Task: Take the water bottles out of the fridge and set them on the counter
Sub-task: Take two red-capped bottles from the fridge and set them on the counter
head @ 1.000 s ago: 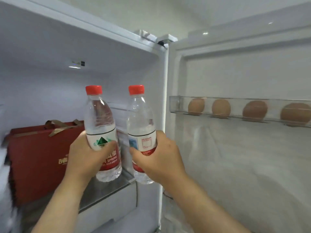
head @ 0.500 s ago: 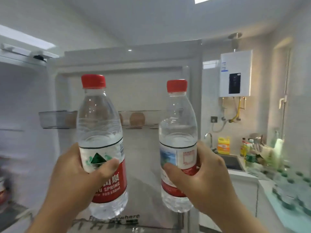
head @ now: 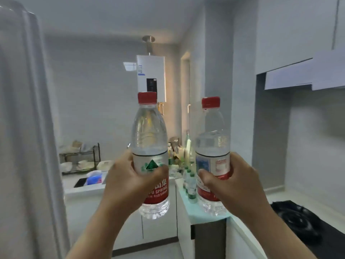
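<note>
Nearest to us, our left hand is wrapped around the label band of the left water bottle, thumb across the front and fingers curled behind, holding it upright in the air. Our right hand grips the right water bottle the same way, thumb pressed on the lower label, and this bottle also stands upright, apart from the other with a clear gap between them. Both bottles are clear plastic with red caps and red-and-white labels, and both are held up in front of us, clear of any surface. At the left edge we see the pale side of the fridge, blurred. Below and beyond the right bottle lies the counter, a light strip with a row of small green-capped bottles standing on it. To the right, a black gas hob sits in the worktop. Farther back on the left is a dish rack with bowls, and a blue-and-white tissue pack near it. On the far wall hangs a white water heater with a dark panel.
</note>
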`<state>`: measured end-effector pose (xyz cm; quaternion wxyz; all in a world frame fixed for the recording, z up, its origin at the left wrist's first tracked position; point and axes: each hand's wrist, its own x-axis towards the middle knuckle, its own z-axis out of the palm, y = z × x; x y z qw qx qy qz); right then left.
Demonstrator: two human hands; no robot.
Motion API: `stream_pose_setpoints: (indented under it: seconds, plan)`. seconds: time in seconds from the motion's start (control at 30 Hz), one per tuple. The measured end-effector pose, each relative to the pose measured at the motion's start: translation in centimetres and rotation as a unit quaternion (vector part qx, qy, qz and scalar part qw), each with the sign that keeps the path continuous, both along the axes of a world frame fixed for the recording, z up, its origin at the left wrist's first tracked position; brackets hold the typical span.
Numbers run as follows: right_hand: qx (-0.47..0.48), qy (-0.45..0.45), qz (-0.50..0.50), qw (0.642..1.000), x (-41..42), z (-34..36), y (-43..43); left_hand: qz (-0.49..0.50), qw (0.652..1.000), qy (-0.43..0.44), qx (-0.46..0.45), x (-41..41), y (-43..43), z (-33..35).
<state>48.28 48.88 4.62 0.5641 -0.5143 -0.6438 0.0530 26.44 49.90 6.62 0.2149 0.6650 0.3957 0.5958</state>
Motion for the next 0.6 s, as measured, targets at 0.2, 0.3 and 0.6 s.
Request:
stream_pose_setpoints:
  seconds: [0.2,0.3,0.6]
  plan:
    - [-0.060,0.038,-0.078,0.994,8.4,-3.3,6.0,-0.075,0.995,-0.007,-0.069,8.3,11.0,-4.7]
    - [-0.074,0.054,-0.120,0.989,10.9,-5.1,10.7,-0.083,0.991,-0.010,-0.103,11.2,17.2,-7.0]
    - [-0.116,0.089,-0.196,0.970,16.8,-7.3,25.0,-0.112,0.984,-0.012,-0.136,18.5,34.1,-9.0]
